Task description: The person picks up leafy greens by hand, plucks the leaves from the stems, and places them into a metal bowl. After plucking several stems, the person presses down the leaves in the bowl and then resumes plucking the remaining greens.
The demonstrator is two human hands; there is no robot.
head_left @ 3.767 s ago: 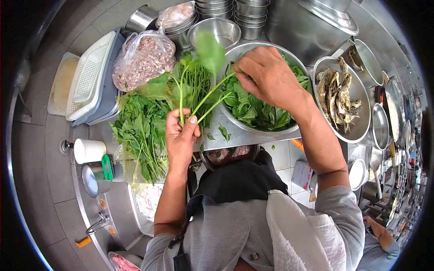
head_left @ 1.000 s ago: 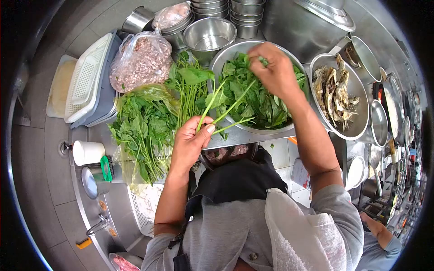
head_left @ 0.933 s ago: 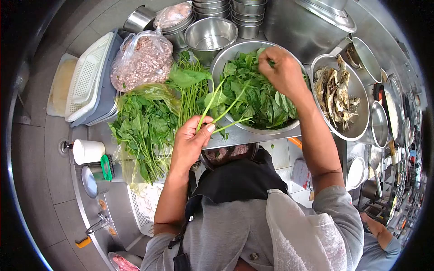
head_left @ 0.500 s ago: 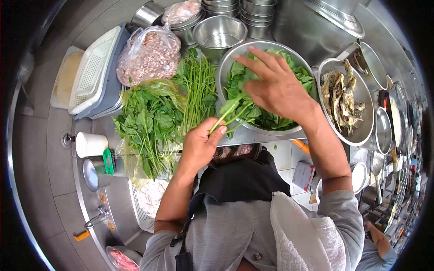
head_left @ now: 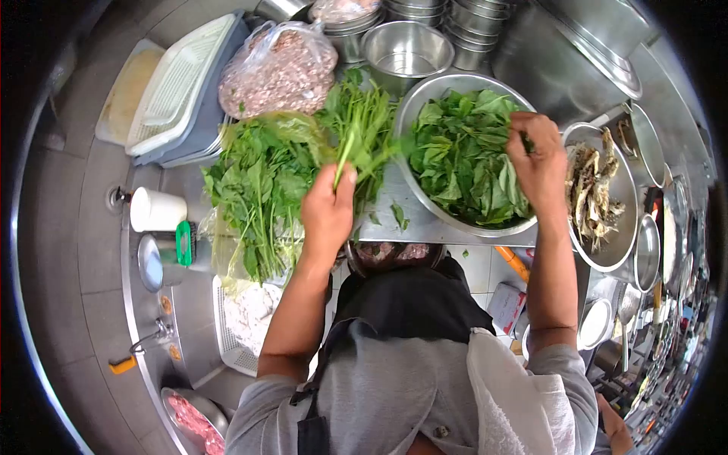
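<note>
My left hand [head_left: 329,211] is closed around a few green stems [head_left: 347,158] with leafy tips, above a bundle of long stems [head_left: 368,114]. Over the right side of a steel bowl [head_left: 429,203], my right hand [head_left: 541,163] has its fingers pinched together, with a bit of green leaf showing between them. Loose green leaves [head_left: 464,152] fill that bowl. Left of my left hand, a heap of leafy greens [head_left: 262,171] lies on a yellowish plastic bag. A few stray leaves [head_left: 400,216] rest on the steel counter between the heap and the bowl.
A bag of minced meat [head_left: 279,72] and an unfilled steel pot [head_left: 407,51] stand behind. Right of the leaf bowl is a bowl of dried fish [head_left: 595,189]. White baskets [head_left: 178,87] lean at the left, near a white cup [head_left: 157,210] and a green brush [head_left: 183,243].
My right hand has moved from beside the stems to the bowl's right side, its spread fingers now pinched. My left hand has shifted left with the stems. The view has shifted slightly.
</note>
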